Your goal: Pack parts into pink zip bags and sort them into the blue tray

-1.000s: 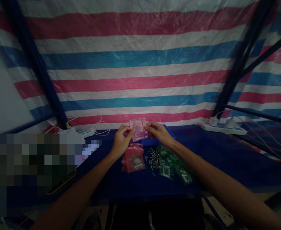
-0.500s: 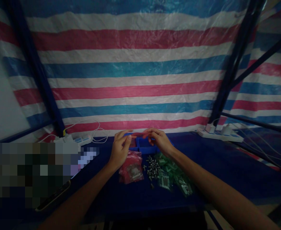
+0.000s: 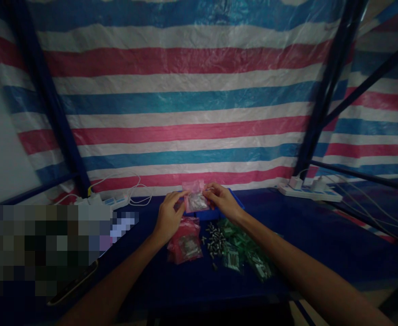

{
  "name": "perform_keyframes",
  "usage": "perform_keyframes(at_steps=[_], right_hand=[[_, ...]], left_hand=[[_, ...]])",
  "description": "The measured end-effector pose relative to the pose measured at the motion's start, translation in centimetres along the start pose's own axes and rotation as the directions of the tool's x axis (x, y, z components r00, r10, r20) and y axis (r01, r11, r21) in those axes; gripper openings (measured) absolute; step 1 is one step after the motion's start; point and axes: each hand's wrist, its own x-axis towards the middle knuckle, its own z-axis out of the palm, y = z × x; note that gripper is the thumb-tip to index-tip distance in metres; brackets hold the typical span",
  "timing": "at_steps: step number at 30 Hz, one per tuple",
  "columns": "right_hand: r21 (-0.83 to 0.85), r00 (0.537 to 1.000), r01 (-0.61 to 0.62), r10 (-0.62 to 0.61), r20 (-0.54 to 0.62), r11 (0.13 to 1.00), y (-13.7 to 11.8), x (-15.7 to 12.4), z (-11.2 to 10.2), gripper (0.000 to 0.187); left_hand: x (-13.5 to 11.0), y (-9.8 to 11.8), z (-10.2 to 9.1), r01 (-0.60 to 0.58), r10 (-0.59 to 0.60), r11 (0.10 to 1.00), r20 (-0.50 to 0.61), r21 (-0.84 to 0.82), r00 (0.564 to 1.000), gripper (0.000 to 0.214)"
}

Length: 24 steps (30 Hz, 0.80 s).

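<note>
A small pink plastic bag (image 3: 197, 199) with metal parts inside is held up between my two hands. My left hand (image 3: 170, 213) pinches its left edge, and my right hand (image 3: 223, 199) grips its right side. Behind and below the bag, partly hidden, are blue bins (image 3: 236, 199). Below my left hand lie more pink bags (image 3: 187, 246) with metal pieces in them. Loose screws (image 3: 215, 240) form a small pile in the middle. Green bags (image 3: 242, 246) of small parts lie to the right, under my right forearm.
On the blue table (image 3: 171, 290), a white power strip (image 3: 310, 192) with plugs stands at the right back. Another power strip (image 3: 117, 201) with white cables is at the left. A dark flat device (image 3: 74, 283) lies at the left, partly covered by a pixelated area. Striped sheeting (image 3: 199, 108) hangs behind.
The pink bag, seen nearly edge-on before, now stands upright with its flat face and contents showing. Both hands stay at about the same place. The view has shifted slightly.
</note>
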Motion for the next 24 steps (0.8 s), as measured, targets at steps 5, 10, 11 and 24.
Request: perform_keyframes(at_steps=[5, 10, 11, 24], right_hand=[[0.007, 1.0, 0.008, -0.008, -0.007, 1.0, -0.47, -0.12, -0.07, 0.027], [0.021, 0.999, -0.004, 0.002, 0.055, 1.0, -0.7, -0.24, 0.17, 0.013], [0.015, 0.998, -0.002, 0.001, 0.061, 1.0, -0.71, -0.28, 0.23, 0.015], [0.017, 0.999, -0.032, 0.032, 0.043, 0.999, -0.09, -0.23, 0.19, 0.035]], left_hand=[[0.16, -0.06, -0.23, 0.018, -0.018, 1.0, -0.008, -0.002, 1.0, 0.018], [0.35, -0.59, -0.12, 0.106, -0.108, 0.994, -0.069, -0.033, 0.992, 0.017], [0.38, -0.71, -0.06, 0.117, -0.119, 0.992, -0.074, -0.041, 0.99, 0.019], [0.24, -0.83, 0.32, 0.146, -0.153, 0.986, -0.095, -0.079, 0.984, 0.027]])
